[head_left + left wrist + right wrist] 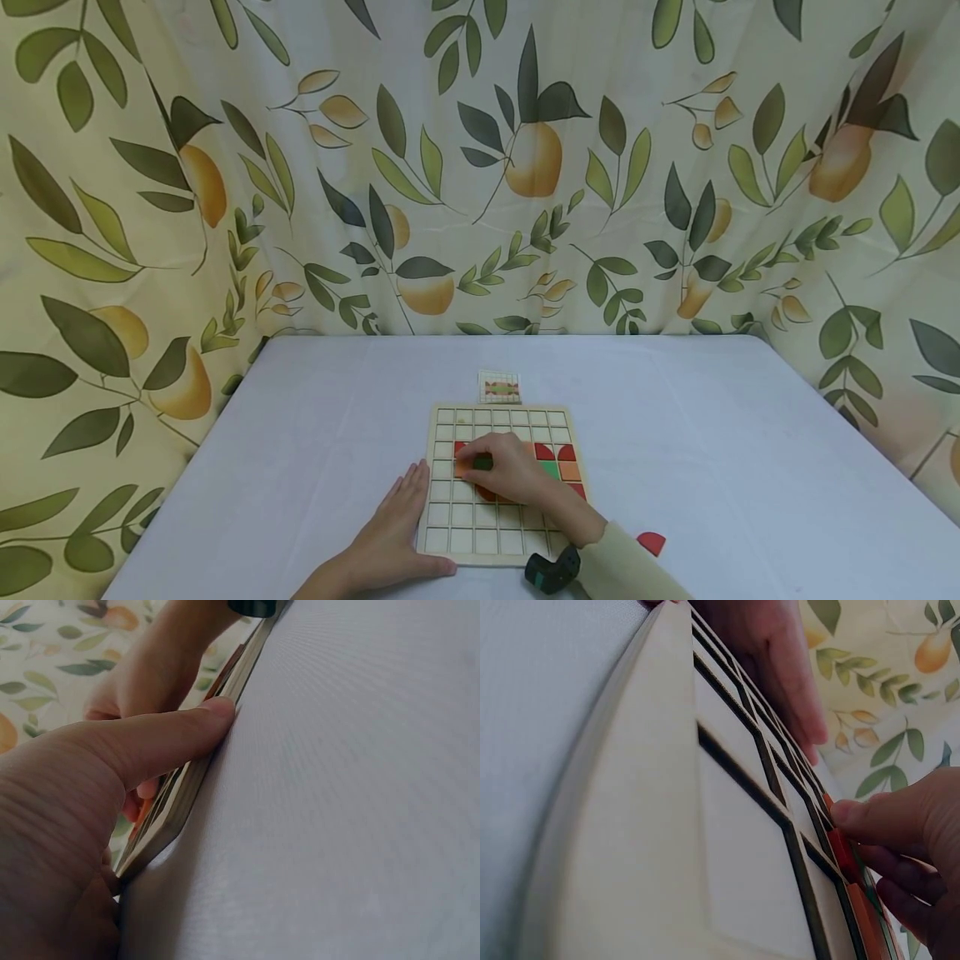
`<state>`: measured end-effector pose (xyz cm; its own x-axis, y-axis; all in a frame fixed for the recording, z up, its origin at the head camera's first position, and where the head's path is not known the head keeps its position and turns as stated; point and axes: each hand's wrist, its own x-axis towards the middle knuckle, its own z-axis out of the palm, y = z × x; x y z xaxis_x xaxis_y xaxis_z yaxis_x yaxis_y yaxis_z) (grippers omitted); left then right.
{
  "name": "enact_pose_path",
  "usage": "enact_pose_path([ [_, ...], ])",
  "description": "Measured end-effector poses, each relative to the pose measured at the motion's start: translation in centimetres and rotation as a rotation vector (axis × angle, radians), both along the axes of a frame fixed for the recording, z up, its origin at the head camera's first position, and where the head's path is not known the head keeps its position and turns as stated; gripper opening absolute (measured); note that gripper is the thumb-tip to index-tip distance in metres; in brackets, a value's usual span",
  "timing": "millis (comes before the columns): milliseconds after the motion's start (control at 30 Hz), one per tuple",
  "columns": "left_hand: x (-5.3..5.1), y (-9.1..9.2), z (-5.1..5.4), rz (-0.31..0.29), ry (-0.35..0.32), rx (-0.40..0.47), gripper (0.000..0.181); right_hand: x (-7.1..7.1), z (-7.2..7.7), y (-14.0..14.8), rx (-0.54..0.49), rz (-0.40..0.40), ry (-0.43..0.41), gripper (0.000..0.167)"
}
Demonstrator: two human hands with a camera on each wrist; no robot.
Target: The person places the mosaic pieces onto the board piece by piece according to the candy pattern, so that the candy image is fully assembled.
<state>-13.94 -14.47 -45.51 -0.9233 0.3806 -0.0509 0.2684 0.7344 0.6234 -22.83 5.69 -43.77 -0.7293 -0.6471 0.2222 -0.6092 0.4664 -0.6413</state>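
Observation:
A wooden grid board (461, 540) lies on the table. My left hand (393, 529) rests against its left side with straight fingers, the thumb (180, 735) lying along the near edge. Over the board's middle, my right hand (513, 471) pinches an orange square tile (460, 468) at the left end of the coloured rows. Just above that tile a red tile (459, 447) shows. At the right end sit red quarter-round tiles (567, 452), a green tile (551, 470) and another orange square (570, 472). The hand hides the middle tiles.
A small pattern card (499, 387) lies just beyond the board. One loose red quarter-round tile (651, 543) is on the white tablecloth (675, 442), right of the right sleeve (626, 567). A leaf-print curtain (337, 208) hangs behind the table.

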Motion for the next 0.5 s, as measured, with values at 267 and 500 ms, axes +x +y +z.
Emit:
enact_pose_path([
  [267,0.04,-0.08,0.02,-0.001,0.006,0.0,0.125,-0.1,-0.18,-0.22,0.01,-0.009,-0.009,0.021],
  [500,0.01,-0.03,-0.04,-0.004,0.007,0.004,0.125,-0.09,-0.14,-0.2,0.011,-0.008,-0.004,0.022],
])
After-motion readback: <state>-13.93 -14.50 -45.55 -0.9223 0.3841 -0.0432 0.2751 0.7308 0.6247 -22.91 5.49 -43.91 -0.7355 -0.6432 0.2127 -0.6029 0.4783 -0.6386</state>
